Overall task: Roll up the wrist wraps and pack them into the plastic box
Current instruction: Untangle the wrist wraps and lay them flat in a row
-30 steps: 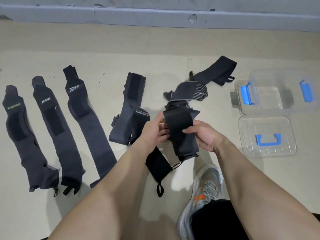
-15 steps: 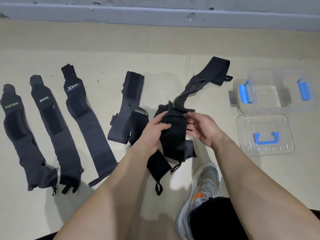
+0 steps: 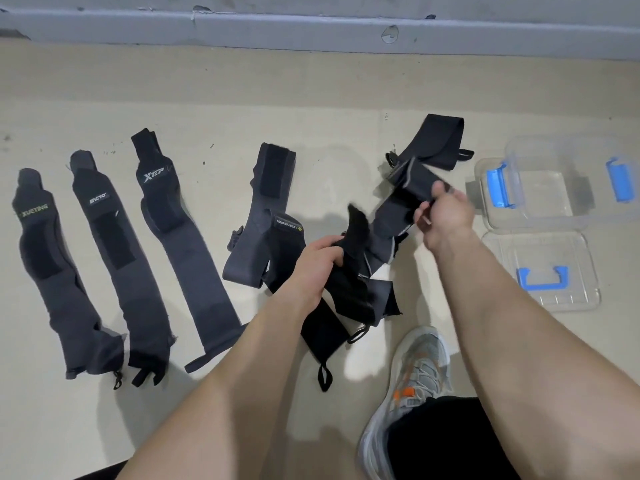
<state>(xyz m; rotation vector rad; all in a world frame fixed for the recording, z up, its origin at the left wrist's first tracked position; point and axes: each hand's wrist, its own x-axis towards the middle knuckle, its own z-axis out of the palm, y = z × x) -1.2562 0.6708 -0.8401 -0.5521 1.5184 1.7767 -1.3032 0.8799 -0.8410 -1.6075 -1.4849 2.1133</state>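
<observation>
My left hand [image 3: 317,268] is gripping the near end of the black wrist wrap [image 3: 391,220], fingers curled round the fabric. My right hand [image 3: 446,216] is pinching the same wrap farther up, so it is running slantwise between both hands, its far end trailing on the floor [image 3: 311,98] beyond my right. The clear plastic box [image 3: 540,221] is sitting open just right of that hand, its lid [image 3: 568,299] lying nearer me, and other wraps [image 3: 187,258] are lying off to my left.
</observation>
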